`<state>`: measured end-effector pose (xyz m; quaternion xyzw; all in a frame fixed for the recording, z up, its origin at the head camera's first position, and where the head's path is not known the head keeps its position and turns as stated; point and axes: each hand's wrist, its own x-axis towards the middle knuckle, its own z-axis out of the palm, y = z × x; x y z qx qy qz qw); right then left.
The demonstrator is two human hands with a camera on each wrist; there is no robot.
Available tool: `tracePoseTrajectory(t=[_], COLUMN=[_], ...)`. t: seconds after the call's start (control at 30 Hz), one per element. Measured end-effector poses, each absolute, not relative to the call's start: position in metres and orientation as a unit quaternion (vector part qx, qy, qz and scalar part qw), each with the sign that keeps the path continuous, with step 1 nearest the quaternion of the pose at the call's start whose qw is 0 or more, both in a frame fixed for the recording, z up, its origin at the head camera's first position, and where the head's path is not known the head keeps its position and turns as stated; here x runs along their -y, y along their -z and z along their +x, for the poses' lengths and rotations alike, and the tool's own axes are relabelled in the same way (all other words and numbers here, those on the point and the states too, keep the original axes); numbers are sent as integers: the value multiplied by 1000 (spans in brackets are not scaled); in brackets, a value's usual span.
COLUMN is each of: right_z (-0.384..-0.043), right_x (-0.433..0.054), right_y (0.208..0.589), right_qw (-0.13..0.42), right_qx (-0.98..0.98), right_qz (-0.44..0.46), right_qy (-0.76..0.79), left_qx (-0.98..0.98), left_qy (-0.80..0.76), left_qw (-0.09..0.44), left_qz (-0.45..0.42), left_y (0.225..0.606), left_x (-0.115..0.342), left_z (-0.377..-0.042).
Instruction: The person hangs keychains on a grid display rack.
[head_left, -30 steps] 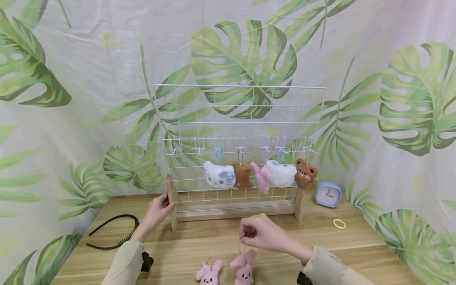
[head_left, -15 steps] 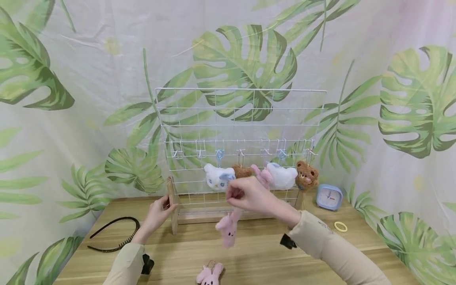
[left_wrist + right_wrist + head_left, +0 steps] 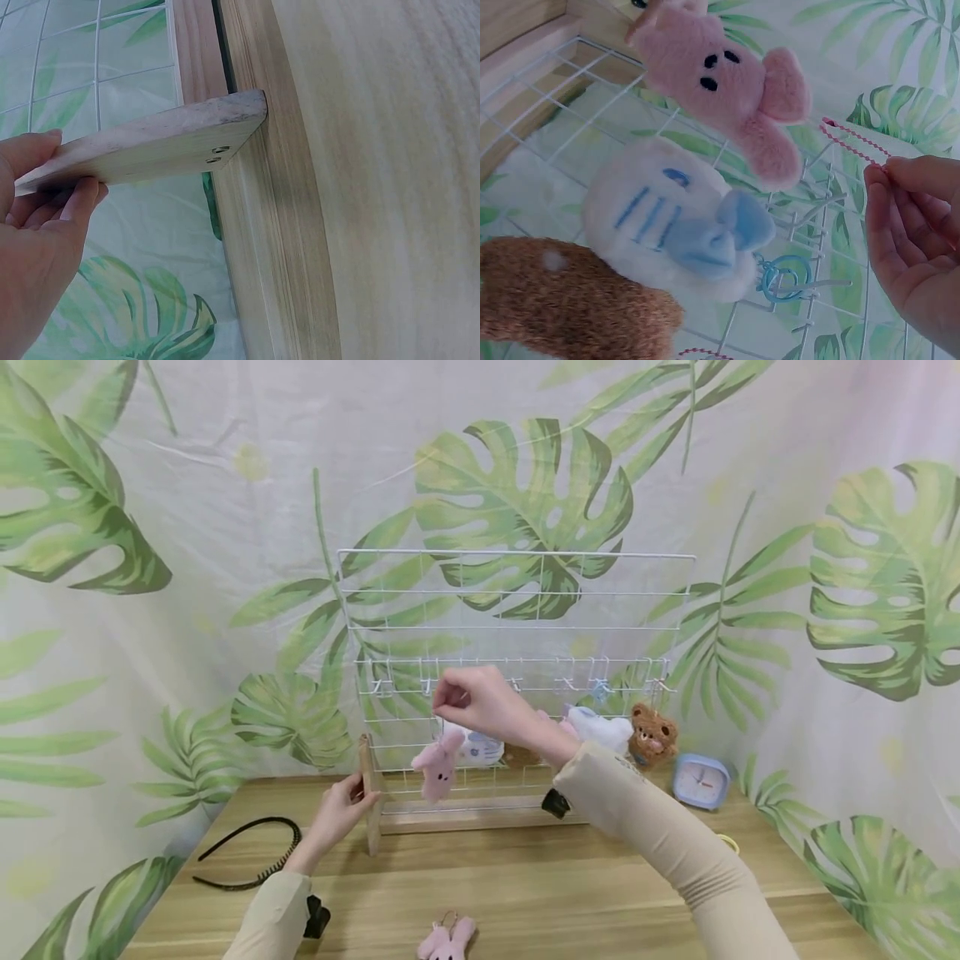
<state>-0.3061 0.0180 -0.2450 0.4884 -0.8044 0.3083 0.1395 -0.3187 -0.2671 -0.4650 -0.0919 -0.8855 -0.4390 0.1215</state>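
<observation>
My right hand (image 3: pixel 480 700) pinches the ball chain (image 3: pixel 855 142) of a pink plush bunny keychain (image 3: pixel 437 768), which dangles in front of the white wire grid rack (image 3: pixel 517 592). In the right wrist view the bunny (image 3: pixel 720 75) hangs beside a white plush cat head (image 3: pixel 667 217) with a blue bow. That cat hangs by a blue coil from a hook. My left hand (image 3: pixel 336 814) grips the rack's left wooden upright (image 3: pixel 367 793), thumb on one side and fingers on the other in the left wrist view. A second pink bunny keychain (image 3: pixel 447 939) lies at the table's front.
More plush keychains hang on the rack, including a white one (image 3: pixel 600 728) and a brown bear (image 3: pixel 652 735). A blue clock (image 3: pixel 701 781) stands at the right, a yellow ring (image 3: pixel 729 843) near it. A black headband (image 3: pixel 251 856) lies at the left.
My right hand has lifted the pink bunny from the table and carried it up and left to the rack's hooks. My left hand has stayed on the wooden upright.
</observation>
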Motion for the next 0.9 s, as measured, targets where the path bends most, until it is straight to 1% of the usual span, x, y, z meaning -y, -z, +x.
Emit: tracePoseTrajectory(t=[0.17, 0.4, 0.73, 0.9], right_z=[-320, -337, -350, -350], right_x=[-5, 3, 8, 9], right_y=[234, 230, 235, 236], right_qw=[156, 142, 137, 137], right_qx=[806, 824, 847, 850], right_qz=[481, 454, 428, 428], right_qy=[-309, -309, -284, -276], left_qx=[886, 888, 888, 889], left_qy=[440, 437, 436, 433], left_qw=[119, 115, 120, 120], left_qz=[-89, -85, -82, -86], left_y=[466, 467, 465, 466], left_x=[267, 267, 267, 267], left_z=[-320, -318, -319, -318])
